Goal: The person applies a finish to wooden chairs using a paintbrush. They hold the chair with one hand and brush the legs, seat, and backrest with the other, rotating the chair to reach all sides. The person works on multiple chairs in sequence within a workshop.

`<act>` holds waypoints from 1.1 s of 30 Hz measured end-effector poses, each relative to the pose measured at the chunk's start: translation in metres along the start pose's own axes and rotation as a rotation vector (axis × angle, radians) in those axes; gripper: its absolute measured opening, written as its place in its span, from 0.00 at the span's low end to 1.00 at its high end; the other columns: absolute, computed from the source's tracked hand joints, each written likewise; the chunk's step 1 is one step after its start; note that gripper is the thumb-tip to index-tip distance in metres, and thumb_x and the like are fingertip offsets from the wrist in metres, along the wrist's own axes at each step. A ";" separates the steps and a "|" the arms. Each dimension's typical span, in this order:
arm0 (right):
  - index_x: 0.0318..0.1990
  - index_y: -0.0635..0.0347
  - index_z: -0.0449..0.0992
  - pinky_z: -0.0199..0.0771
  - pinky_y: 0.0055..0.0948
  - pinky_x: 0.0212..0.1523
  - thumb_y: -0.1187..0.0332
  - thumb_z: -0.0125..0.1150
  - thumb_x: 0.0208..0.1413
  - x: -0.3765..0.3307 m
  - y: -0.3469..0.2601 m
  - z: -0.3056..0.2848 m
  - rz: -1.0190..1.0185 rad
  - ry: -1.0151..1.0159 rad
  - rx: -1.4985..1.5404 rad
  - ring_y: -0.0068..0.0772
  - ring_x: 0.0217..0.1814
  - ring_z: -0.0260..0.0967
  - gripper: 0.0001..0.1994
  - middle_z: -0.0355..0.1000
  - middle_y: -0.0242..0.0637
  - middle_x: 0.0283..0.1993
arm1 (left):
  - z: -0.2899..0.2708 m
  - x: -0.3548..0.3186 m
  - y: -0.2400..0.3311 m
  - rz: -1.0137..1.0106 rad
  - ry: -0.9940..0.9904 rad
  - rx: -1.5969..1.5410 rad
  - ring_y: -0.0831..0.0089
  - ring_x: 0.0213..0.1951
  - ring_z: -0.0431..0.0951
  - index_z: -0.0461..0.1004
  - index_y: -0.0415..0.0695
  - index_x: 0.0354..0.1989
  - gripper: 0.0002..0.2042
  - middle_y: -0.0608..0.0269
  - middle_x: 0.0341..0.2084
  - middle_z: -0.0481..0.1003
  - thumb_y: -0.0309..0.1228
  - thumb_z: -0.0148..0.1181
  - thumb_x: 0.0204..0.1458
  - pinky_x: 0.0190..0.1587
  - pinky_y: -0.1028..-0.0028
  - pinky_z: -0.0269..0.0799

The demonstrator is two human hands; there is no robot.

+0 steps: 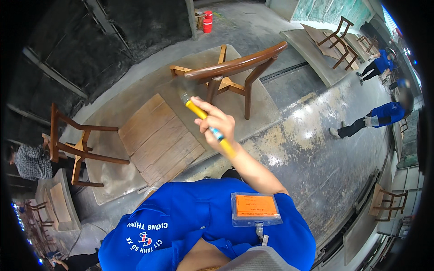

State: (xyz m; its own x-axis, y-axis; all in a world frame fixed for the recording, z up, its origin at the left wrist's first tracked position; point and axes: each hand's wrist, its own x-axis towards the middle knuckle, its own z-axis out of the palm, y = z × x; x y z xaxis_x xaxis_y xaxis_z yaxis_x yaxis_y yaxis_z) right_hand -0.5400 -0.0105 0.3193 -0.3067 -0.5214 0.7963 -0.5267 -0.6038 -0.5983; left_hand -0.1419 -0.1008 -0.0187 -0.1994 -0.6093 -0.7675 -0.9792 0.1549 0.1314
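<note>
My right hand (217,124) is closed around the yellow handle of a paintbrush (196,110). The brush's bristle end is blurred and points up and away, close to the left end of a brown wooden chair frame (235,62). Whether the bristles touch the wood, I cannot tell. This frame has a curved top rail, dark legs and paler cross-braces, with no seat panel on it. It rests on a large grey board (266,101). My left hand is out of view.
A brown wooden panel (158,137) lies on the board to the left. Another chair frame (83,147) stands beyond it, near a person in patterned clothing (32,161). Red buckets (207,23) sit at the back. People in blue shirts (388,113) and more chairs (339,43) are at right.
</note>
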 end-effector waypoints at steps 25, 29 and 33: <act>0.31 0.46 0.74 0.76 0.38 0.58 0.78 0.66 0.62 -0.024 0.198 -0.274 0.057 0.850 1.210 0.37 0.59 0.76 0.12 0.82 0.34 0.57 | -0.028 0.022 0.061 0.056 -0.064 0.036 0.48 0.53 0.84 0.86 0.49 0.52 0.18 0.48 0.46 0.86 0.43 0.61 0.59 0.55 0.57 0.80; 0.31 0.47 0.70 0.70 0.48 0.62 0.82 0.66 0.60 -0.084 0.295 -0.227 0.655 1.289 1.016 0.41 0.60 0.74 0.15 0.79 0.33 0.62 | -0.030 0.032 0.074 0.070 -0.083 0.178 0.48 0.53 0.84 0.86 0.50 0.52 0.18 0.49 0.47 0.86 0.43 0.61 0.59 0.56 0.58 0.80; 0.33 0.47 0.67 0.70 0.51 0.68 0.84 0.64 0.61 -0.104 0.327 -0.235 1.021 1.515 0.664 0.45 0.69 0.72 0.16 0.76 0.39 0.68 | -0.030 0.036 0.115 0.340 -0.065 0.669 0.48 0.54 0.84 0.86 0.51 0.53 0.18 0.50 0.48 0.85 0.44 0.62 0.59 0.57 0.58 0.79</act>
State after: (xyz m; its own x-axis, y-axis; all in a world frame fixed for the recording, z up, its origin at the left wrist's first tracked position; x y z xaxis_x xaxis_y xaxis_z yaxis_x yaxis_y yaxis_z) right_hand -0.8663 -0.0119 0.0620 -0.7675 -0.1181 -0.6301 0.4891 -0.7433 -0.4564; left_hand -0.2633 -0.1285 -0.0120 -0.4634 -0.3997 -0.7909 -0.6277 0.7781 -0.0254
